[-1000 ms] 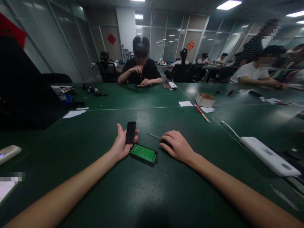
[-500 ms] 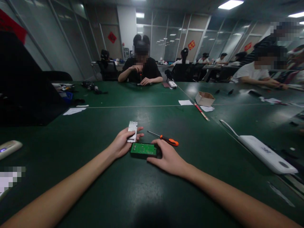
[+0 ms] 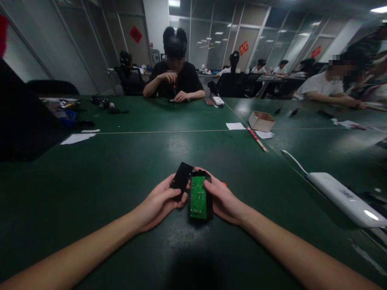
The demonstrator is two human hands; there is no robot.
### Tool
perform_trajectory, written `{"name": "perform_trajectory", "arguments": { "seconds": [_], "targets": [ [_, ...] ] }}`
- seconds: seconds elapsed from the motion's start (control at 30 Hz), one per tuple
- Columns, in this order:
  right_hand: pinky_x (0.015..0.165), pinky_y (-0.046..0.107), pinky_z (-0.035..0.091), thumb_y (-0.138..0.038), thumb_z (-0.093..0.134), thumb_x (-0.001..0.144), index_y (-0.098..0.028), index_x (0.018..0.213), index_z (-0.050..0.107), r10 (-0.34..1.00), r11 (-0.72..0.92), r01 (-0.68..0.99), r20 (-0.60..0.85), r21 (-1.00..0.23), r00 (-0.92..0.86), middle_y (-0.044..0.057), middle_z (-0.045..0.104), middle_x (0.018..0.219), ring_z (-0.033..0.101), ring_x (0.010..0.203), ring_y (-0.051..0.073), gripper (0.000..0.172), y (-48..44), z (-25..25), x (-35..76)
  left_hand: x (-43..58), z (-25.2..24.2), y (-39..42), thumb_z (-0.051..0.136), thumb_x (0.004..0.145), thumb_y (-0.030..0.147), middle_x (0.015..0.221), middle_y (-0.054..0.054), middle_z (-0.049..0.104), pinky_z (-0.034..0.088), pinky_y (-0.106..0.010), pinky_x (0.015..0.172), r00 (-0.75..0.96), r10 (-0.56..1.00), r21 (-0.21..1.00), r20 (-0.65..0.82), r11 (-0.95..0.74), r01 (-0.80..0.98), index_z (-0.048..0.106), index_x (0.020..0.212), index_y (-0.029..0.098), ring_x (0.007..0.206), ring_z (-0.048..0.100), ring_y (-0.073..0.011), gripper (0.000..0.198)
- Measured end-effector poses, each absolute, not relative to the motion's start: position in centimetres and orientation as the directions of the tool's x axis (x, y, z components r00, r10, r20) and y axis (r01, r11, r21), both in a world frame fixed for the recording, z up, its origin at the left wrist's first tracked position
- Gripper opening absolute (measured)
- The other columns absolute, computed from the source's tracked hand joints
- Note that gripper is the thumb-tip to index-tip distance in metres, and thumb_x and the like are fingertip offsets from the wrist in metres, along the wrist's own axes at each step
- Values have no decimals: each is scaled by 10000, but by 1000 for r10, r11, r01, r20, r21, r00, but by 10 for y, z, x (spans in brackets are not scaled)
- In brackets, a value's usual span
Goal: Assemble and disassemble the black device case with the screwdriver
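My left hand [image 3: 160, 203] is closed round a flat black cover [image 3: 181, 180], tilted up beside the other part. My right hand [image 3: 222, 199] grips a black case half with a green circuit board [image 3: 198, 196] in it, turned lengthwise and held just above the green table [image 3: 121, 177]. The two parts sit side by side, almost touching. An orange screwdriver handle [image 3: 224, 184] peeks out behind my right hand; the rest of it is hidden.
A white power strip [image 3: 344, 198] with its cord lies at the right. A small cardboard box [image 3: 261, 121], paper slips and a red pencil [image 3: 256, 139] lie further back. A person in black [image 3: 173, 78] sits across the table; other people sit at the right. A dark bag [image 3: 21, 121] stands at the left.
My right hand has picked up the case half with the board and turned it lengthwise. My left hand has flipped its cover, dark side up, and brought it beside the board. The screwdriver stays on the table.
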State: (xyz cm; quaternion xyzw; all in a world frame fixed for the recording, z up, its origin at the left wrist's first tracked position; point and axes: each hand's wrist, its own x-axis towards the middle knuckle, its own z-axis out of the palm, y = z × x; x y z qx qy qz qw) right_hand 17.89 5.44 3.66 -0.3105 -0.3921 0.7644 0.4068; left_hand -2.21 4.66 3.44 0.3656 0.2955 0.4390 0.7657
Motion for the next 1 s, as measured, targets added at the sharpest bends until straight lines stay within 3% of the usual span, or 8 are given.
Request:
{"name": "perform_trajectory", "arguments": {
  "seconds": [0.1, 0.3, 0.47, 0.57, 0.7, 0.83, 1.0],
  "targets": [
    [821, 312, 493, -330, 792, 725, -259, 1346, 445, 869, -387, -353, -209, -852, -448, 56, 647, 1176, 655, 896, 175, 715, 54, 36, 180, -22, 33, 46, 589, 859, 105, 957, -75, 629, 473, -258, 691, 463, 872, 813, -156, 380, -440, 591, 1184, 152, 833, 624, -160, 327],
    [718, 331, 511, -266, 765, 705, -255, 1258, 482, 894, -325, -376, -153, -868, -421, 57, 644, 1159, 660, 777, 175, 621, 56, 35, 184, -26, 31, 53, 616, 896, 181, 1161, -128, 616, 501, -279, 769, 503, 849, 840, -165, 388, -379, 578, 1210, 135, 886, 668, -182, 320],
    [690, 310, 511, -168, 714, 681, -250, 1221, 489, 917, -282, -398, -124, -873, -378, 47, 657, 1161, 661, 754, 164, 590, 56, 35, 178, -20, 31, 43, 675, 859, 207, 959, -34, 599, 472, -234, 702, 440, 891, 897, -113, 282, -341, 541, 1204, 164, 744, 572, -102, 373],
    [664, 304, 518, -188, 690, 705, -262, 1249, 460, 937, -293, -455, -158, -841, -312, 41, 666, 1138, 664, 732, 160, 596, 54, 34, 166, -15, 28, 35, 784, 762, 210, 924, 4, 573, 481, -227, 732, 364, 928, 943, -84, 192, -273, 502, 1229, 205, 784, 568, -107, 546],
    [628, 324, 530, -268, 657, 764, -272, 1270, 408, 956, -269, -545, -152, -794, -250, 34, 689, 1053, 670, 677, 169, 564, 51, 33, 152, -10, 26, 30, 833, 704, 239, 1041, -27, 591, 541, -333, 819, 350, 932, 947, -99, 197, -256, 429, 1304, 250, 858, 643, -167, 723],
    [666, 352, 539, -356, 648, 812, -266, 1275, 378, 976, -172, -517, -76, -838, -202, 41, 711, 973, 685, 721, 201, 544, 50, 27, 148, -9, 26, 30, 805, 741, 287, 1198, -75, 578, 568, -409, 832, 373, 911, 913, -176, 293, -285, 359, 1375, 287, 913, 683, -220, 775],
    [856, 392, 526, -498, 639, 837, -257, 1276, 438, 981, -110, -351, -45, -930, -187, 75, 634, 1211, 647, 1013, 234, 540, 49, 21, 151, -8, 22, 29, 805, 743, 303, 1168, -75, 617, 559, -368, 843, 319, 941, 939, -113, 206, -276, 389, 1339, 246, 958, 675, -227, 728]
  ]
}}
